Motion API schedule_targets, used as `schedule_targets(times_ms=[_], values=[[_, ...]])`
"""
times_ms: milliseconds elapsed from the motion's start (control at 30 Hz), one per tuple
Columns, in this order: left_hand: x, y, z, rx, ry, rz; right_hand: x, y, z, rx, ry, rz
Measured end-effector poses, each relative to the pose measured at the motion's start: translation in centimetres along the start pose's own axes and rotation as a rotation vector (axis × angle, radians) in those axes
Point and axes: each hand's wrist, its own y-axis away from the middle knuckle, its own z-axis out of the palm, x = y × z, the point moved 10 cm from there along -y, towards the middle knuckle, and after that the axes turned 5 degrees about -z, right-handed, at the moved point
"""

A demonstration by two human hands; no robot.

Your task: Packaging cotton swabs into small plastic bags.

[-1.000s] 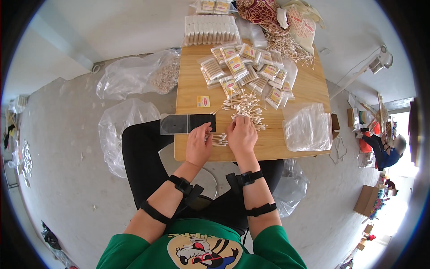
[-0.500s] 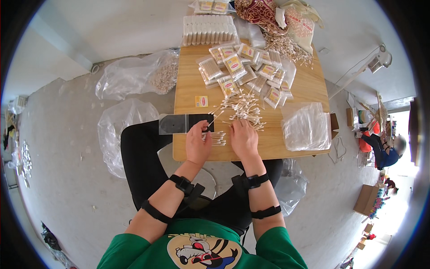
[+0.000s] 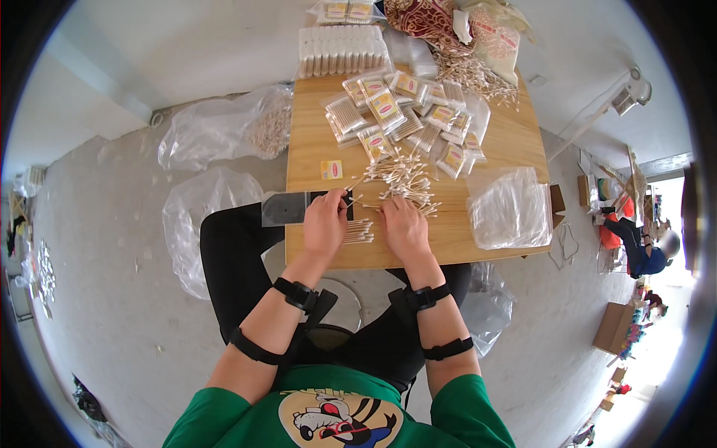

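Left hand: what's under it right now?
A flat dark piece shows on both sides of the left hand; its middle is covered. Cotton swabs lie just right of the hand. Whether more lie beneath it cannot be seen.

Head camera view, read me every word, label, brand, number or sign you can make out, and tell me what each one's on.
Small yellow card on the table: print too small to read.
Yellow labels on the swab packets: too small to read.
Cream cloth bag: red print, too blurred to read.
Green shirt: yellow letters above a cartoon, too creased to read in full.
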Motion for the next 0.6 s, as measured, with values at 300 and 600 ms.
schedule_targets(times_ms=[300,600], values=[[0.8,0.2,-0.3,-0.130,0.046,0.100,3.0,0.4,-0.6,-0.021,0.035,0.189],[-1.3,3.9,0.6,-0.042,0.827,-0.181,-1.1,1.5,0.8,0.326,-0.857,0.197]])
